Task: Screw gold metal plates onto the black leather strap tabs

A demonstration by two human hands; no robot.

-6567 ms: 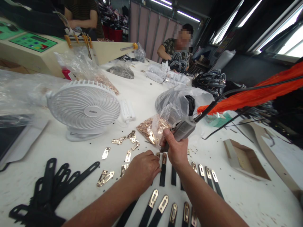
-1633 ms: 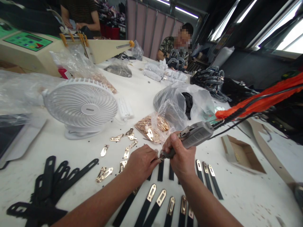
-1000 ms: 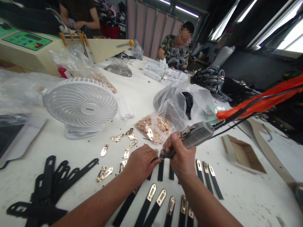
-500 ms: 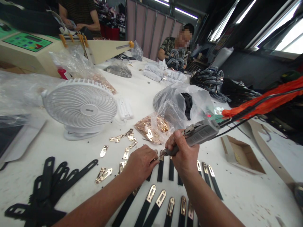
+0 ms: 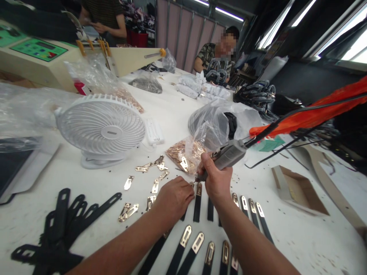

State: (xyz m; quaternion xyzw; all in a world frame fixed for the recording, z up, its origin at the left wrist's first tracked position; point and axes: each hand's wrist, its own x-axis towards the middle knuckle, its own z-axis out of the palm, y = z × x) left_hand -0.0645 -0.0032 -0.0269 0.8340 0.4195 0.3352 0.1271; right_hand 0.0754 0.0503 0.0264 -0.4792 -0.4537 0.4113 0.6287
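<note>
My right hand (image 5: 219,179) is wrapped round a grey electric screwdriver (image 5: 231,154), its tip slanting down to the left. Just under that tip is the gold plate (image 5: 192,184) on the end of a black strap (image 5: 184,214). My left hand (image 5: 173,196) has its fingers closed at this strap end, partly hiding it. Right beside it lies another black strap (image 5: 197,208) with a gold plate on its end. More plated straps (image 5: 180,252) lie in a row nearer me, partly under my forearms.
Loose gold plates (image 5: 129,182) lie left of my hands, with a bag of gold pieces (image 5: 183,151) behind. A white fan (image 5: 103,131), a pile of black straps (image 5: 60,229) and an open cardboard box (image 5: 298,191) stand around. An orange-sleeved cable (image 5: 309,109) hangs at right. Two people sit beyond.
The screwdriver has lifted off one strap's plate and its tip has shifted left to the neighbouring strap at my left fingers. Its body has swung left too. The view has shifted slightly.
</note>
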